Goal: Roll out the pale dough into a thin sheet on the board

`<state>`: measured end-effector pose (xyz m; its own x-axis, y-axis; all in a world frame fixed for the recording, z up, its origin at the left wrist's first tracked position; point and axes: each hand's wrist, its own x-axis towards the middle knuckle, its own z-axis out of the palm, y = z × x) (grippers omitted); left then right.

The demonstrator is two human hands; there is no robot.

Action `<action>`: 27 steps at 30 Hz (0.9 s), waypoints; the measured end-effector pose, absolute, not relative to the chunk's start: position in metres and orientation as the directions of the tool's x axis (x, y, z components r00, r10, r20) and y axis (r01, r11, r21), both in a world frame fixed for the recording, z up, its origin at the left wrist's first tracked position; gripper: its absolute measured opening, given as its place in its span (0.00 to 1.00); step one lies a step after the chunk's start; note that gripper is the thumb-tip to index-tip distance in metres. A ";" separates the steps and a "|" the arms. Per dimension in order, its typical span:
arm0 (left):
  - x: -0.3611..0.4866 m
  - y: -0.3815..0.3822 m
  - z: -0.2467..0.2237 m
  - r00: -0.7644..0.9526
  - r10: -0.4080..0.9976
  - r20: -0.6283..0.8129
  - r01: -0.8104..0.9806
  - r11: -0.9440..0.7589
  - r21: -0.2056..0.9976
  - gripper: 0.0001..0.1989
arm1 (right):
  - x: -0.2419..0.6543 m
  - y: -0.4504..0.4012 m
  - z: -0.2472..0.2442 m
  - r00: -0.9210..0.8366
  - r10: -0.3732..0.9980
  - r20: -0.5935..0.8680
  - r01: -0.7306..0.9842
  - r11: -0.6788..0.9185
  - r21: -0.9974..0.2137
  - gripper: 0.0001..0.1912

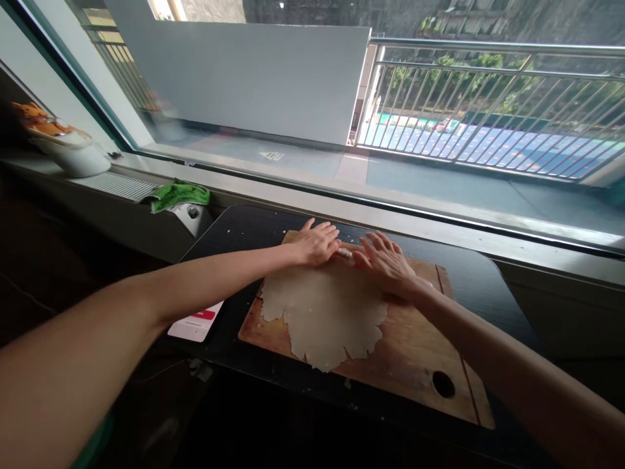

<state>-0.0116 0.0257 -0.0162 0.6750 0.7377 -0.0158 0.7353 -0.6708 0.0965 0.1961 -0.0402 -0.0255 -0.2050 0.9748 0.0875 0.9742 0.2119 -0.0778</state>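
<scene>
A wide, thin sheet of rolled dough (332,319) with ragged, cracked edges lies on a wooden cutting board (410,352). My left hand (316,243) rests palm down at the dough's far edge, fingers stretched forward. To its right, my right hand (388,262) is also palm down with its fingers spread. Between the two hands shows a short piece of a roller-like thing (346,255) with pale and reddish colouring. My palms appear to press on it, and they hide most of it, so its exact kind is unclear.
The board sits on a black table (469,280) with small crumbs on it. A phone with a lit screen (195,324) lies left of the board. Beyond are a green cloth (180,195), a white pot (75,153) on the sill, and a large window.
</scene>
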 end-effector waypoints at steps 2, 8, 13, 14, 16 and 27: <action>-0.031 0.004 -0.024 0.729 0.684 0.020 0.680 -0.727 0.098 0.28 | 0.190 -0.067 -0.028 -0.304 0.950 0.071 0.949 0.308 -0.065 0.33; -0.014 0.021 -0.025 0.659 0.749 0.072 0.743 -0.663 0.091 0.28 | 0.194 -0.037 -0.025 -0.196 0.973 0.125 0.977 0.205 -0.066 0.31; 0.011 0.050 -0.014 0.546 0.835 0.070 0.828 -0.551 0.109 0.27 | 0.196 -0.009 -0.020 -0.029 0.994 0.105 0.992 0.042 -0.123 0.30; 0.005 0.044 -0.015 0.580 0.812 0.072 0.805 -0.584 0.107 0.27 | 0.193 -0.019 -0.020 -0.069 0.993 0.092 0.990 0.080 -0.118 0.31; -0.017 0.021 -0.020 0.669 0.740 0.066 0.733 -0.672 0.103 0.27 | 0.188 -0.048 -0.022 -0.200 0.978 0.061 0.973 0.205 -0.106 0.31; -0.009 0.054 -0.019 0.562 0.826 0.049 0.819 -0.564 0.104 0.26 | 0.184 0.002 -0.017 -0.082 0.996 0.036 0.993 0.085 -0.080 0.31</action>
<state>-0.0088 0.0537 -0.0192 0.5618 0.8258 0.0485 0.8194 -0.5636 0.1044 0.1837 0.0016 -0.0173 -0.0820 0.9960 0.0355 0.9932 0.0846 -0.0802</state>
